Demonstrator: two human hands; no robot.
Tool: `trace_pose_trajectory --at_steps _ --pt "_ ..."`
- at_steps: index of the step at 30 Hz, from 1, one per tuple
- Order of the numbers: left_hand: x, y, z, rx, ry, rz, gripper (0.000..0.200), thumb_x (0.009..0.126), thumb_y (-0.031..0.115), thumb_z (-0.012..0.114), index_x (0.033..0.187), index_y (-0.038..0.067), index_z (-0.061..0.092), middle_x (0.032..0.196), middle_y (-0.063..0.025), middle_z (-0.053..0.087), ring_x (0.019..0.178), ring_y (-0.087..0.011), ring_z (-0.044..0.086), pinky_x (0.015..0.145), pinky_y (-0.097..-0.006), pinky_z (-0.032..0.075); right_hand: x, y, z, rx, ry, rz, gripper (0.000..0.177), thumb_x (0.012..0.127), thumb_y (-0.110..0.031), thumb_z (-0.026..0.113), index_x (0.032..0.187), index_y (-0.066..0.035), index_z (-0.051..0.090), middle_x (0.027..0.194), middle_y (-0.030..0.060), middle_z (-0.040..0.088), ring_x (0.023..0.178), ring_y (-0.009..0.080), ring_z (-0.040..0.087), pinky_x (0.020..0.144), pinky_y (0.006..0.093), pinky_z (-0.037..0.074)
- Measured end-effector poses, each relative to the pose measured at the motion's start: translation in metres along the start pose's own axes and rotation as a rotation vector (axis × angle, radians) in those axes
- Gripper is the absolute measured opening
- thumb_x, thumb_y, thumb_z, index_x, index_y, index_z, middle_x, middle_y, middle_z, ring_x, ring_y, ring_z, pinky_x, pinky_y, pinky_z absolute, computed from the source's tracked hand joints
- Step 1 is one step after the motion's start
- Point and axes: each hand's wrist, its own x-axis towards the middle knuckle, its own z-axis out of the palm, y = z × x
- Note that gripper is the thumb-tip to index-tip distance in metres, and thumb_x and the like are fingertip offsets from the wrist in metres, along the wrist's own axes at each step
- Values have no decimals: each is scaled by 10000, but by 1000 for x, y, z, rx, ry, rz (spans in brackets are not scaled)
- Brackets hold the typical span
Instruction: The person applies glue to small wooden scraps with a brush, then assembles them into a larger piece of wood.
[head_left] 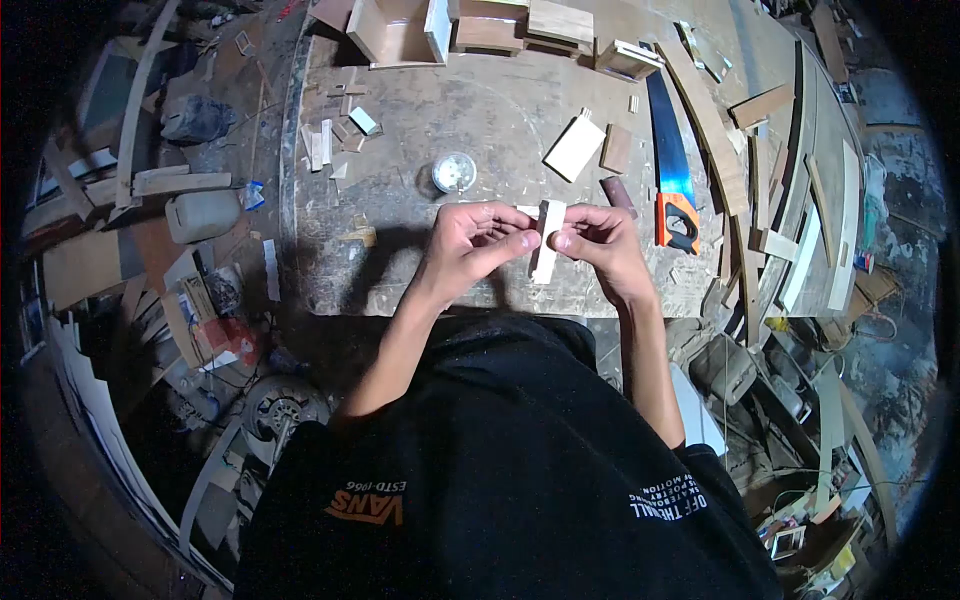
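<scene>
Between my two hands, just above the front edge of the workbench (400, 290), is a small pale wooden block (548, 245), its long side pointing away from me. My left hand (478, 243) pinches it from the left with thumb and fingers. From the right, my right hand (603, 245) grips the same block, thumb against its side. A thin pale piece shows behind the block near my left fingertips; I cannot make out whether it is joined. Beyond my hands stands a round clear tub (454, 173). A dark brown roll or block (617, 193) lies just past my right fingers.
A handsaw (672, 150) with an orange handle lies at the right. Several wooden boxes (400, 35) stand along the far side. Wood offcuts (320, 145) lie at the left, a pale wooden piece (575, 148) past the hands, and long strips (715, 130) on the right.
</scene>
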Motion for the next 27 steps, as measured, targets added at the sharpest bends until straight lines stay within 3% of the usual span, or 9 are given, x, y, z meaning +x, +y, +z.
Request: trace_pose_trajectory --at_steps 7,10,13,17,20,23,25,27 --pt "-8 -10 -11 -96 -29 -11 136 844 71 768 919 -27 711 857 -26 690 750 -67 612 670 -217 461 -4 -6 21 -224 11 -58 215 783 7 821 970 1 715 827 6 695 755 67 646 740 216 521" --pt "-10 -14 -10 -155 -29 -41 133 843 60 763 935 -27 721 863 -23 694 795 -71 619 694 -229 467 -10 -7 24 -202 16 -101 222 782 13 819 977 4 713 829 9 696 755 74 655 745 217 523" --pt "-10 -16 -1 -171 10 -20 148 850 69 762 958 -26 729 896 -39 714 826 -77 628 711 -233 474 -13 -3 19 -180 22 -96 244 767 3 839 983 10 726 831 -15 680 758 32 565 674 199 468" --pt "-10 -21 11 -68 60 -24 184 868 50 722 1037 -21 730 944 -58 726 864 -102 651 797 -248 493 -15 5 8 -176 84 -97 224 803 -22 815 1005 21 728 860 11 710 768 56 607 697 222 497" --pt "-8 -37 1 -22 157 -70 271 880 156 761 1088 -15 731 882 -39 720 785 -74 633 703 -214 482 -14 16 -13 -163 147 -33 205 841 -81 794 998 36 733 842 24 722 735 72 633 683 241 508" --pt "-13 -61 -16 -15 344 -180 276 895 228 752 1051 0 743 810 14 678 696 -51 566 632 -209 451 -7 56 -41 -546 220 -103 216 813 -98 811 973 30 742 820 48 723 706 79 637 652 252 505" --pt "-20 -103 -41 54 400 -249 280 884 258 766 1008 8 745 782 29 657 673 -49 558 603 -217 442 -2 86 -55 -954 307 -11 244 751 -193 821 958 -74 773 830 96 731 657 179 676 643 322 527" --pt "-35 -139 -59 114 446 -343 279 876 268 774 982 12 744 769 33 646 659 -49 552 592 -221 440 0 114 -57 -1200 296 -121 248 731 -206 813 963 -125 778 905 88 728 712 248 692 671 381 544"
